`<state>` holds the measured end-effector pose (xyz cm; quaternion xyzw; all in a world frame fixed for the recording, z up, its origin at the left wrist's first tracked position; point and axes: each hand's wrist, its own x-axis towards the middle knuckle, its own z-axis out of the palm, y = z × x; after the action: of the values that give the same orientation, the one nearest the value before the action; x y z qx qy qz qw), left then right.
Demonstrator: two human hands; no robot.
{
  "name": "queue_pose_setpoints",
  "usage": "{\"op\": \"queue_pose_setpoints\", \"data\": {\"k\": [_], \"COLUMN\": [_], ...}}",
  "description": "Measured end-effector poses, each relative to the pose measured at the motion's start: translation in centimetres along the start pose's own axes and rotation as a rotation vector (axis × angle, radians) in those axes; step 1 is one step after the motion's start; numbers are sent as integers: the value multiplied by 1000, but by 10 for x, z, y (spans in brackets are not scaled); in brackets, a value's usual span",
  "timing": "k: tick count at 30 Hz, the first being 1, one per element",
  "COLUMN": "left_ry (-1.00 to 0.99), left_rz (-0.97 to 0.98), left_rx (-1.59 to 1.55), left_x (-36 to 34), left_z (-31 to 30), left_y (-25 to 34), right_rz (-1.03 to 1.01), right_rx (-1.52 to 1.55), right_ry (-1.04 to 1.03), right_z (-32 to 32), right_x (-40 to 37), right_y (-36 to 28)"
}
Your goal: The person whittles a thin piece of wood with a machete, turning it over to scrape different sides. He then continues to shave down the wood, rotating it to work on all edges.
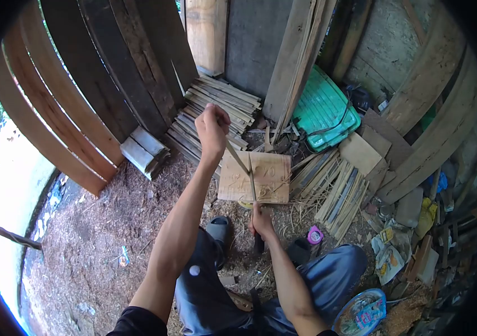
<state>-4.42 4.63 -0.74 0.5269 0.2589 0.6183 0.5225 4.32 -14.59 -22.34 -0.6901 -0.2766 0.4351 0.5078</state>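
My left hand (213,129) is raised over the far side of a wooden board (233,187), its fingers wrapped round the upper end of a thin wood or bamboo strip (237,157). The strip slants down to the right, and its lower end meets the blade of a knife (253,187) above the board. My right hand (262,220) is closed round the knife's dark handle at the board's near edge, with the blade pointing away from me. Curled shavings lie on the board's top.
Stacked strips (221,101) lie behind the board, and more strips (342,196) lie to its right. A pink tape measure (315,235) rests near my knee. A green plastic container (328,109) leans by a post. A basin (361,313) stands at lower right.
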Motion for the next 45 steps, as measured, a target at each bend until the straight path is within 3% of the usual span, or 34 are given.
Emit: {"op": "queue_pose_setpoints", "data": {"k": [1,3,5,7,10,14,16,20,25,29,31,35,37,38,40,41,43,45], "left_ry": [-17,-26,28,43,127,55,-20,-10,23,59,72,60,80,83,70,73,53,66], "left_rz": [-16,-15,2,-25,-69,-29,101,81,95,60,62,86,122,119,98,98,99,99], "left_rx": [-13,-31,29,-5,-51,-11,142,123,156,130,155,133,140,141,126,124,132,126], "left_x": [2,8,3,0,-5,-10,-11,-12,-5,-2,-2,-2,-2,-3,-4,-4,-4,-3], "left_z": [-2,-1,2,4,13,36,41,39,32,26,24,21,20,20,19,18,17,16], "left_y": [-2,-2,-3,-11,-17,4,16,7,5,4,4,3,3,3,3,5,4,5], "right_rz": [252,230,360,300,-49,-57,36,186,3,-53,335,346,160,162,-71,-72,160,169], "right_rx": [39,-41,94,77,23,47,79,120,161,77,80,93,-61,-64,-80,-83,-51,-141], "right_ry": [-129,-131,-137,-97,64,110,106,58,-2,-37,-203,-117,-50,-51,59,58,-195,-163], "right_z": [-9,-17,-18,-13,-8,-15,-16,-10,-4,-8,-11,-8,-5,-3,0,-1,-10,-14], "right_x": [-1,4,-2,-6,-10,-9,-9,-14,-17,-5,-4,-5,-11,-12,-14,-12,-2,-2], "right_y": [-1,-7,-25,-33,-41,-31,-19,-11,-37,-14,-7,-13,-31,-34,-37,-33,-17,-3]}}
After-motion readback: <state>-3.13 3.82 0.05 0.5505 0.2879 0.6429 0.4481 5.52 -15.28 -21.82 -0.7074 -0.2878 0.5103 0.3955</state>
